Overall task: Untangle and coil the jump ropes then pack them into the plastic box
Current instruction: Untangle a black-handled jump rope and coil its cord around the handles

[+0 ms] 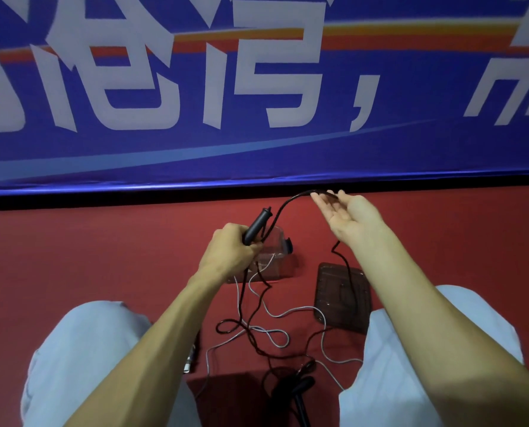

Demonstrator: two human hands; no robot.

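Head view. Your left hand [229, 251] curls tightly round the black handle [257, 224] of the black jump rope [288, 202], with the handle tip pointing up and away. The rope arcs to your right hand [346, 211], which lies palm-up with fingers straight. The cord is draped across its fingertips and hangs down over the dark lid [343, 297]. The clear plastic box [275, 257] stands on the red floor [102, 257] just beyond your left hand. A white rope [297, 310] lies tangled with the black one between your knees.
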